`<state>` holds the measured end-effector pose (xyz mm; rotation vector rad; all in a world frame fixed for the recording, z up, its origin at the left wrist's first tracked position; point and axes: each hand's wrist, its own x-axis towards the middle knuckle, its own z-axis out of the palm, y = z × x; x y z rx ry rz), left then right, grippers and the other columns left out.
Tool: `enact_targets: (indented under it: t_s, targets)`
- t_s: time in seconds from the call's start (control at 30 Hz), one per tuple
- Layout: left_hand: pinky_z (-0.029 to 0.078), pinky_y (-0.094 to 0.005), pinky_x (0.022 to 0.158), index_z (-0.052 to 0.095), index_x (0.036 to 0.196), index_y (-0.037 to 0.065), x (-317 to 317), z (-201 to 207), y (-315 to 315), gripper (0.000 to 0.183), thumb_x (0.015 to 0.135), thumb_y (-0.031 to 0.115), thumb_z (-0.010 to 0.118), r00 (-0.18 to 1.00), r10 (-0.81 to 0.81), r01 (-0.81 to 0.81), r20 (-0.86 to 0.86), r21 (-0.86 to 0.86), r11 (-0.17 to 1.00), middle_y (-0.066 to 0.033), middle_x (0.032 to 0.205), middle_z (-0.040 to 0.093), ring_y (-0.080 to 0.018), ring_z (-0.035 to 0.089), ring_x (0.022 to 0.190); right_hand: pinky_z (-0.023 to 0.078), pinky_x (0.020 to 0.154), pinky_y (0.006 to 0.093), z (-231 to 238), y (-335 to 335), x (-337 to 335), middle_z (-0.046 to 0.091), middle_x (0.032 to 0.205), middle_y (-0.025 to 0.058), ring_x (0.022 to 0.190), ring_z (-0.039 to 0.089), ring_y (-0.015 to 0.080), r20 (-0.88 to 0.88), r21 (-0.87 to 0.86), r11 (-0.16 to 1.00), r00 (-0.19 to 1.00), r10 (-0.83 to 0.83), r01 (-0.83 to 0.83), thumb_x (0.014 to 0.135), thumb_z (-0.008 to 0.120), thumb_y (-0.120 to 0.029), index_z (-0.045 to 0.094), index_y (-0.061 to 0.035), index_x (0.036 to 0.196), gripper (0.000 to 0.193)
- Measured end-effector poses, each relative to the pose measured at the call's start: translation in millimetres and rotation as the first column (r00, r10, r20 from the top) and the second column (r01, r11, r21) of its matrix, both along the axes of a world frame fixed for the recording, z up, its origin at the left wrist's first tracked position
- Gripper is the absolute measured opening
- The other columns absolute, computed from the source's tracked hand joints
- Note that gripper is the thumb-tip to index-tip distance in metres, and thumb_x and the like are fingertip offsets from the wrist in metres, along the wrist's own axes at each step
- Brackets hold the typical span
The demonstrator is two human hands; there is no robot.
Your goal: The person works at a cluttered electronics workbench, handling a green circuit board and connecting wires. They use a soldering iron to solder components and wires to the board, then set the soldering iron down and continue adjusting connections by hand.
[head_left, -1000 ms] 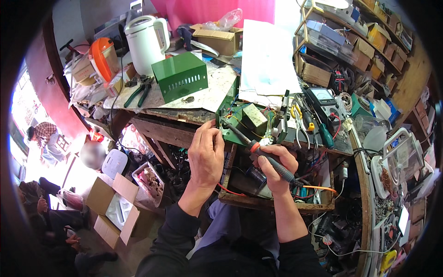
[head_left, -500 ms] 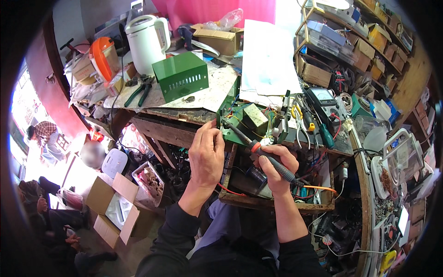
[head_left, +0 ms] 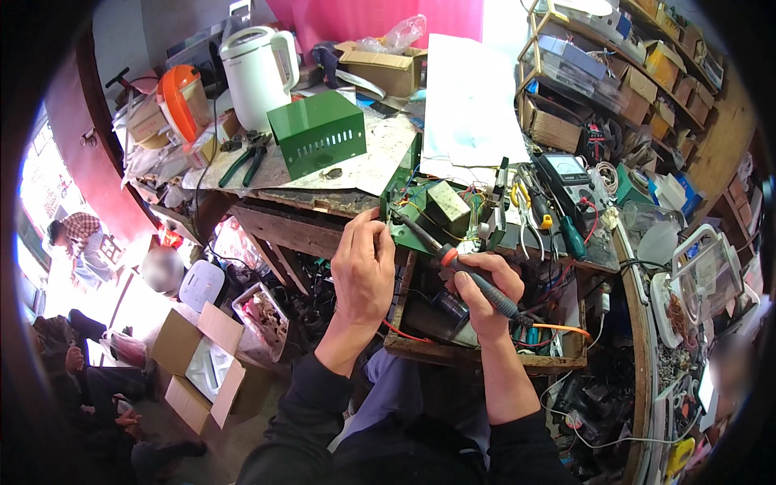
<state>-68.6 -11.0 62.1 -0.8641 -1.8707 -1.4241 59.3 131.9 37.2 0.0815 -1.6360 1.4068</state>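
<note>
My right hand (head_left: 487,293) grips a soldering iron (head_left: 482,285) with a dark handle, a red-orange collar and an orange cord. Its tip points up and left to the front panel of an opened green metal chassis (head_left: 413,236) at the bench edge. Inside the chassis sit a pale block-shaped part (head_left: 448,202) and coloured wires. My left hand (head_left: 364,263) is closed, its fingertips pinched against the panel's left edge beside the iron's tip. Whatever those fingers hold is hidden. The green perforated cover (head_left: 317,136) stands apart on the bench at the left.
Pliers with dark green handles (head_left: 245,164) lie left of the cover. Yellow-handled pliers (head_left: 524,212), a green screwdriver (head_left: 572,237) and a multimeter (head_left: 568,174) crowd the right. Below the chassis an open wooden drawer (head_left: 485,361) holds tools. People are at the far left.
Both hands and the soldering iron stay nearly where they were. A blurred patch now shows at the right rim.
</note>
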Motion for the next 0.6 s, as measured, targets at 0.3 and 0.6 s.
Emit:
enact_targets:
  t_s: [0.3,0.6]
  targets:
    - [0.059,-0.0411,0.082,0.065,0.1,-0.003,-0.1,3.1,0.0,0.007,0.096,0.001,0.069,1.0,0.012,-0.012,-0.001,-0.016,1.0,-0.0195,0.113,0.072,-0.0357,0.072,0.097,0.058,0.067,0.0267,1.1,-1.3,0.0,0.075,0.086,0.0114,0.072,0.074,0.0153,-0.01,-0.011,1.0,1.0,0.01,-0.011,0.085,0.075,0.001,0.071,0.0063,0.109,0.024]
    - [0.058,-0.0437,0.085,0.064,0.1,-0.003,0.2,6.3,-3.1,0.007,0.096,0.0,0.068,1.0,0.001,0.0,0.012,-0.048,0.999,-0.0212,0.113,0.072,-0.0395,0.071,0.1,0.059,0.068,0.0264,-1.3,0.4,-0.7,0.075,0.088,0.0121,0.073,0.074,0.0153,-0.024,0.021,1.0,1.0,0.007,-0.006,0.088,0.074,0.002,0.07,0.0063,0.111,0.024]
